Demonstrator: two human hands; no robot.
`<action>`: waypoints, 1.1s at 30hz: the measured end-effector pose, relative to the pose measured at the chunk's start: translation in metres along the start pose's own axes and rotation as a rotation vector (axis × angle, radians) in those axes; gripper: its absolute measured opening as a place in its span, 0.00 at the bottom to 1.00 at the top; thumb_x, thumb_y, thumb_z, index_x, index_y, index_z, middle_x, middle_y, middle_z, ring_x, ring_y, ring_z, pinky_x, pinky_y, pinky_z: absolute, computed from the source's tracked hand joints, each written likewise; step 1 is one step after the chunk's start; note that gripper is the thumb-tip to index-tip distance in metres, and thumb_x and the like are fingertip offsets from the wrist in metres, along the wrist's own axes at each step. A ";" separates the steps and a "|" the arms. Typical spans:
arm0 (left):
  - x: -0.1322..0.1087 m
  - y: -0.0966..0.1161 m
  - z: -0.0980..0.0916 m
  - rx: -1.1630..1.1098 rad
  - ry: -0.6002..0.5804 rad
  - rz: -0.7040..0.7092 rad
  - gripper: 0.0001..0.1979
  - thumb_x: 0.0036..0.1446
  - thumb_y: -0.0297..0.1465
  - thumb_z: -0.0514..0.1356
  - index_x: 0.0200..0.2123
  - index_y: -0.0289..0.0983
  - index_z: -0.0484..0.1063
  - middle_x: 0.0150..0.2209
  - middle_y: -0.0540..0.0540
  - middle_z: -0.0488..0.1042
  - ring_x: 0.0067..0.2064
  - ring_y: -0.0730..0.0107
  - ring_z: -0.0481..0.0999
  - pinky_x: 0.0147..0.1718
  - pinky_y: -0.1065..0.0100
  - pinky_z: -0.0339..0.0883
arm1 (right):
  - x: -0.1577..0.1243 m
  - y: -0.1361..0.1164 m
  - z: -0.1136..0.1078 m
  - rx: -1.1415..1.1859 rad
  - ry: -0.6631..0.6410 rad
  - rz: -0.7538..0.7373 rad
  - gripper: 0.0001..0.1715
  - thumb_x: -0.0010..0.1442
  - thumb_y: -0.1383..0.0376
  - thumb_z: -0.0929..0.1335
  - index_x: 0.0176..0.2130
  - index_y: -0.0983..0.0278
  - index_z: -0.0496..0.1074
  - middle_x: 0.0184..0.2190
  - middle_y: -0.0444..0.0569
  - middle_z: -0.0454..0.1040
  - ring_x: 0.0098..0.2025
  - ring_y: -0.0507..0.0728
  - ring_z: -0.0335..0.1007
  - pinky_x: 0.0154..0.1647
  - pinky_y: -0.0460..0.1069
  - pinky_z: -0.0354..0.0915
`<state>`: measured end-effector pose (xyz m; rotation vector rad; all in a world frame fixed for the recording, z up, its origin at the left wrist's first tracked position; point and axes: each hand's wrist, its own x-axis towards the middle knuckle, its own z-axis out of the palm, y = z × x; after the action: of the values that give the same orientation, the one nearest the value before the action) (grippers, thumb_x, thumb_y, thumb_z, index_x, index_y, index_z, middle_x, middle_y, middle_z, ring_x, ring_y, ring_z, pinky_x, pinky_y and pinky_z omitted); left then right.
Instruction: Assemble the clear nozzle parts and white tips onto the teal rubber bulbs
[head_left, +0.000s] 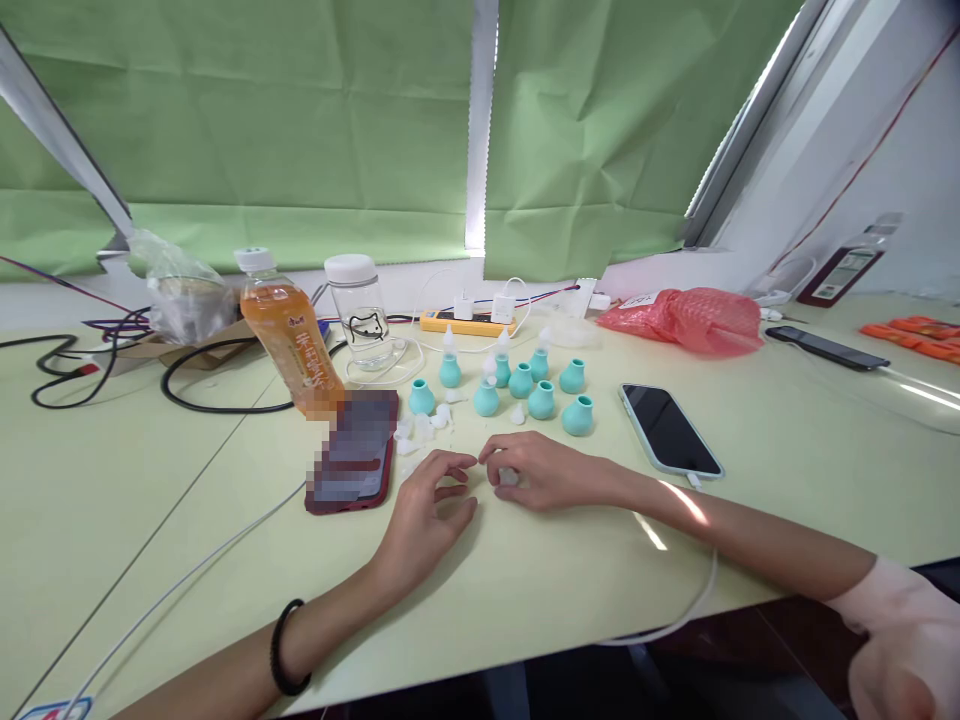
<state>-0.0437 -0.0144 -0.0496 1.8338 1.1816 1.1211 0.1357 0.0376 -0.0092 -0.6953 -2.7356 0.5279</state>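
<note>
My left hand (433, 508) rests low over the table, its fingers bent and its thumb held apart, with nothing seen in it. Fingertip to fingertip with it, my right hand (541, 470) curls round a small translucent white piece (507, 477). Just beyond them stand several teal rubber bulbs (541, 400) with open necks. A few others, such as the back-left bulb (450, 371), carry a pointed white tip (448, 338). Loose translucent white pieces (424, 426) lie left of the bulbs, and a single white tip (518, 413) sits in front of them.
A red-cased phone (386, 440) lies left, with a tilted orange drink bottle (289, 335) behind it. Further back are a clear cup (360, 320) and a yellow power strip (439, 323). A light-cased phone (670, 428) and red bubble wrap (697, 322) are right. Cables cross the table.
</note>
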 end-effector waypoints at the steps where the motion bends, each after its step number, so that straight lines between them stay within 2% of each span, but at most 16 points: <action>1: 0.000 0.000 0.000 0.011 0.000 0.011 0.16 0.47 0.21 0.54 0.41 0.39 0.64 0.40 0.47 0.64 0.40 0.72 0.67 0.40 0.68 0.68 | 0.000 0.002 0.004 0.056 0.023 0.014 0.03 0.49 0.72 0.64 0.27 0.66 0.67 0.38 0.50 0.68 0.32 0.51 0.65 0.35 0.49 0.61; 4: 0.000 0.002 -0.001 0.043 -0.015 0.057 0.20 0.47 0.22 0.56 0.45 0.40 0.62 0.44 0.47 0.65 0.43 0.70 0.67 0.43 0.67 0.65 | 0.002 0.006 0.014 0.472 0.089 0.106 0.02 0.49 0.68 0.65 0.28 0.66 0.67 0.34 0.48 0.69 0.33 0.51 0.66 0.32 0.47 0.63; 7: 0.002 0.005 -0.003 0.088 -0.070 0.080 0.16 0.48 0.27 0.57 0.44 0.41 0.65 0.42 0.47 0.68 0.42 0.68 0.68 0.41 0.66 0.65 | 0.003 0.005 0.023 0.963 0.119 0.250 0.09 0.47 0.63 0.68 0.27 0.68 0.67 0.29 0.47 0.70 0.31 0.51 0.67 0.31 0.47 0.65; 9: 0.004 0.007 -0.003 0.100 -0.104 0.073 0.13 0.50 0.30 0.57 0.41 0.41 0.68 0.39 0.48 0.71 0.40 0.67 0.69 0.39 0.66 0.64 | 0.003 0.003 0.027 1.152 0.146 0.350 0.11 0.45 0.62 0.69 0.27 0.68 0.67 0.27 0.46 0.70 0.28 0.50 0.67 0.30 0.47 0.66; 11: 0.004 0.007 -0.004 0.073 -0.112 0.047 0.12 0.50 0.32 0.57 0.40 0.41 0.69 0.38 0.48 0.72 0.39 0.67 0.70 0.39 0.66 0.64 | 0.003 0.002 0.029 1.232 0.174 0.417 0.12 0.43 0.62 0.70 0.26 0.69 0.67 0.25 0.46 0.70 0.27 0.50 0.68 0.29 0.46 0.66; 17: 0.002 0.006 -0.002 -0.041 -0.020 -0.068 0.11 0.46 0.33 0.59 0.36 0.37 0.71 0.36 0.46 0.73 0.37 0.66 0.72 0.38 0.66 0.67 | 0.003 0.004 0.021 1.066 0.233 0.371 0.12 0.44 0.61 0.70 0.27 0.68 0.69 0.27 0.47 0.72 0.30 0.51 0.69 0.32 0.47 0.67; 20: 0.000 0.005 -0.002 0.006 0.044 -0.114 0.09 0.43 0.32 0.61 0.30 0.35 0.71 0.28 0.47 0.72 0.29 0.70 0.71 0.29 0.70 0.67 | 0.001 0.003 0.016 0.836 0.327 0.317 0.10 0.45 0.63 0.69 0.27 0.68 0.70 0.28 0.49 0.73 0.30 0.52 0.69 0.33 0.49 0.67; 23: -0.001 0.005 -0.001 0.020 0.037 -0.166 0.09 0.41 0.32 0.62 0.29 0.35 0.72 0.22 0.50 0.69 0.21 0.76 0.66 0.20 0.74 0.63 | -0.002 -0.002 0.012 0.594 0.406 0.208 0.06 0.46 0.65 0.68 0.27 0.67 0.71 0.27 0.48 0.73 0.29 0.51 0.68 0.32 0.48 0.68; 27: 0.000 0.006 0.000 -0.064 0.011 -0.224 0.10 0.40 0.32 0.62 0.29 0.35 0.73 0.22 0.50 0.69 0.22 0.77 0.66 0.20 0.75 0.61 | -0.004 -0.006 0.010 0.466 0.319 0.040 0.05 0.47 0.66 0.68 0.27 0.66 0.72 0.26 0.47 0.73 0.27 0.50 0.69 0.29 0.46 0.67; 30: 0.002 0.008 -0.001 -0.133 0.006 -0.263 0.11 0.38 0.32 0.63 0.28 0.34 0.73 0.22 0.50 0.69 0.22 0.76 0.66 0.19 0.75 0.60 | -0.005 -0.004 0.009 0.435 0.270 0.008 0.06 0.48 0.67 0.67 0.29 0.65 0.73 0.28 0.47 0.74 0.29 0.50 0.69 0.31 0.46 0.68; 33: 0.003 0.010 -0.001 -0.185 0.008 -0.303 0.12 0.38 0.33 0.63 0.28 0.33 0.73 0.22 0.50 0.68 0.21 0.77 0.65 0.18 0.76 0.59 | -0.005 -0.003 0.010 0.392 0.281 -0.005 0.06 0.48 0.68 0.67 0.30 0.65 0.73 0.29 0.47 0.74 0.29 0.51 0.70 0.32 0.46 0.68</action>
<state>-0.0410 -0.0148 -0.0397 1.4558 1.2658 1.0268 0.1359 0.0299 -0.0178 -0.6077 -2.2806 0.8626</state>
